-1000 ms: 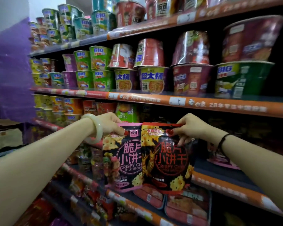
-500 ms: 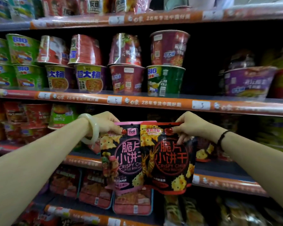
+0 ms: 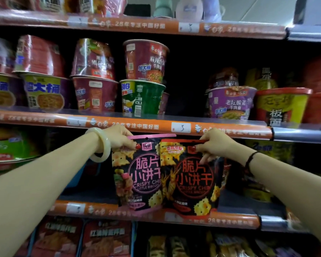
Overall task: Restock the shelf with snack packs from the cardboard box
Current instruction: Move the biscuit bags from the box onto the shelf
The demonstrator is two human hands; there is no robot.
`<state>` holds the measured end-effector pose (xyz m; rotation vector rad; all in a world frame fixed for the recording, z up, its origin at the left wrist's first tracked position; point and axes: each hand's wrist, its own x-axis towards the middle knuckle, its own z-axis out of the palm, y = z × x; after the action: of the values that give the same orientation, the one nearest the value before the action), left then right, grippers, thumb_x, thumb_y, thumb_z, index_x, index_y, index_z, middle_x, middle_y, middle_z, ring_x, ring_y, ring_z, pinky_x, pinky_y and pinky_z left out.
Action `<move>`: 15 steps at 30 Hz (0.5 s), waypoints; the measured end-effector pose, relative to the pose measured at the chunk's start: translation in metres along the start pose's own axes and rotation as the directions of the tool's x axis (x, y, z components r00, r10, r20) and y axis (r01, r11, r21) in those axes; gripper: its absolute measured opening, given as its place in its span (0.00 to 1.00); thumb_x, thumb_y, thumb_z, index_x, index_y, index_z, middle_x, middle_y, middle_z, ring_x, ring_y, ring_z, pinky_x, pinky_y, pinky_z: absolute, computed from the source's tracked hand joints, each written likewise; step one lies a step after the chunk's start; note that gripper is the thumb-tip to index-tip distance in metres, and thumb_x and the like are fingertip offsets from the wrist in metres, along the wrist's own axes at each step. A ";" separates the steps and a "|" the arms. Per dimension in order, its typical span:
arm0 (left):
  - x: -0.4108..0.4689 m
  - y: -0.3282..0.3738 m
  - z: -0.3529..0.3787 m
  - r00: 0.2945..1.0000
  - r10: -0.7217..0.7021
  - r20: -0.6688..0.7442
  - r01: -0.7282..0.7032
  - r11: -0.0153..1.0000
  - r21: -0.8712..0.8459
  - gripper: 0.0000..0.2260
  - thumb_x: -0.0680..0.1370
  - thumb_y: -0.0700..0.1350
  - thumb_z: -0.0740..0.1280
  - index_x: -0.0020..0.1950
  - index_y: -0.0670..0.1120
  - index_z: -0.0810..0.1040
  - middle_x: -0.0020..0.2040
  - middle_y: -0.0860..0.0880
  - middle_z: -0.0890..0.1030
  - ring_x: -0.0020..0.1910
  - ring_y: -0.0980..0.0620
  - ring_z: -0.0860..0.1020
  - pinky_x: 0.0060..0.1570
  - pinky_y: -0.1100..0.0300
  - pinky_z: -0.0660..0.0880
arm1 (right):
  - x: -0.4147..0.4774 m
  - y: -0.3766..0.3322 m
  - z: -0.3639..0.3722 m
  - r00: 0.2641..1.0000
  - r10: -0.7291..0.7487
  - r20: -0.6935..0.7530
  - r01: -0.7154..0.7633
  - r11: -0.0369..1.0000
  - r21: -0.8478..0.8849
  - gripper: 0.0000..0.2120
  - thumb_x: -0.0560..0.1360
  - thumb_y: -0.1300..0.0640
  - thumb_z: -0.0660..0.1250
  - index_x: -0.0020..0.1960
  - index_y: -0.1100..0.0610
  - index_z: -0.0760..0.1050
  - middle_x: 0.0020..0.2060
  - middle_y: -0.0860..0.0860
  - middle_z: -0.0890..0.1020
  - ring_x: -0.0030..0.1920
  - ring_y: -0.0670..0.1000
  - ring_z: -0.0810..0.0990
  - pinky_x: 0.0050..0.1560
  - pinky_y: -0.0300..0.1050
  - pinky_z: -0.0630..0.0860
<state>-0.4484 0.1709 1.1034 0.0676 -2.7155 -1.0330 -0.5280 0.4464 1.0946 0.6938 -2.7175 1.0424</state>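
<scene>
Two black crispy-chip snack packs hang side by side in front of the shelving. My left hand pinches the top corner of the pink-trimmed pack. My right hand pinches the top of the red-trimmed pack, which overlaps the pink one's right edge. Both packs hang upright, their bottoms level with the orange edge strip of the lower shelf. Behind them that shelf bay is dark. No cardboard box is in view.
Stacked instant-noodle cups fill the shelf above, behind its orange price strip. A purple bowl and a yellow-red bowl stand to the right. Flat red packets lie on the lowest shelf.
The view has swung right along the shelving and come closer. Both hands keep the same grip, and the packs have risen slightly toward the middle shelf's strip.
</scene>
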 end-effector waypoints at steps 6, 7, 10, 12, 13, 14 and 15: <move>0.022 0.001 0.018 0.999 0.035 -0.039 -0.036 0.999 -0.011 0.05 0.74 0.39 0.70 0.44 0.38 0.84 0.32 0.46 0.81 0.27 0.57 0.75 0.36 0.61 0.74 | 0.005 0.017 0.004 0.996 -0.027 -0.079 0.029 0.999 0.016 0.09 0.76 0.62 0.68 0.38 0.62 0.74 0.27 0.55 0.81 0.29 0.51 0.85 0.25 0.38 0.78; 0.025 0.000 0.021 0.999 0.030 -0.036 -0.031 1.000 -0.005 0.05 0.74 0.39 0.70 0.44 0.38 0.84 0.30 0.47 0.79 0.25 0.57 0.74 0.34 0.62 0.72 | 0.005 0.020 0.007 0.995 -0.027 -0.092 0.029 0.999 0.018 0.09 0.76 0.62 0.68 0.37 0.62 0.75 0.28 0.55 0.81 0.29 0.50 0.85 0.26 0.38 0.78; 0.032 -0.006 0.028 1.000 0.022 -0.020 -0.022 0.999 -0.024 0.04 0.73 0.40 0.71 0.43 0.40 0.85 0.34 0.45 0.80 0.32 0.50 0.75 0.41 0.57 0.73 | 0.006 0.027 0.015 0.989 -0.024 -0.143 0.029 0.999 0.030 0.08 0.76 0.61 0.67 0.39 0.63 0.77 0.31 0.57 0.83 0.29 0.50 0.85 0.28 0.38 0.79; 0.035 -0.008 0.030 0.999 0.030 -0.021 -0.031 0.999 -0.043 0.04 0.73 0.40 0.71 0.40 0.40 0.85 0.33 0.45 0.80 0.31 0.50 0.74 0.40 0.58 0.72 | 0.008 0.029 0.016 0.987 -0.012 -0.161 0.017 0.999 0.027 0.09 0.76 0.60 0.67 0.38 0.62 0.77 0.30 0.57 0.82 0.29 0.51 0.85 0.27 0.38 0.78; 0.036 -0.008 0.030 0.999 0.037 -0.017 -0.038 0.998 -0.052 0.05 0.73 0.40 0.72 0.39 0.40 0.85 0.33 0.45 0.80 0.31 0.51 0.74 0.39 0.59 0.71 | 0.009 0.029 0.016 0.987 0.001 -0.158 0.003 1.000 0.022 0.10 0.76 0.60 0.67 0.37 0.62 0.76 0.28 0.56 0.81 0.28 0.52 0.84 0.25 0.37 0.76; 0.036 -0.009 0.031 0.999 0.047 -0.016 -0.048 0.997 -0.063 0.05 0.72 0.40 0.72 0.39 0.39 0.85 0.32 0.45 0.80 0.30 0.51 0.74 0.38 0.60 0.72 | 0.010 0.028 0.016 0.988 0.014 -0.151 -0.012 1.000 0.017 0.09 0.76 0.59 0.67 0.38 0.62 0.75 0.27 0.56 0.81 0.28 0.52 0.84 0.24 0.37 0.75; 0.036 -0.010 0.031 0.998 0.053 -0.015 -0.054 0.995 -0.079 0.05 0.72 0.39 0.72 0.39 0.39 0.85 0.32 0.46 0.81 0.29 0.52 0.75 0.38 0.60 0.72 | 0.012 0.028 0.015 0.989 0.026 -0.143 -0.024 1.000 0.013 0.08 0.76 0.59 0.67 0.41 0.62 0.75 0.28 0.56 0.81 0.27 0.52 0.84 0.23 0.36 0.74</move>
<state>-0.4906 0.1790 1.0817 -0.0123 -2.6460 -1.1196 -0.5509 0.4501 1.0699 0.5643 -2.6060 1.0699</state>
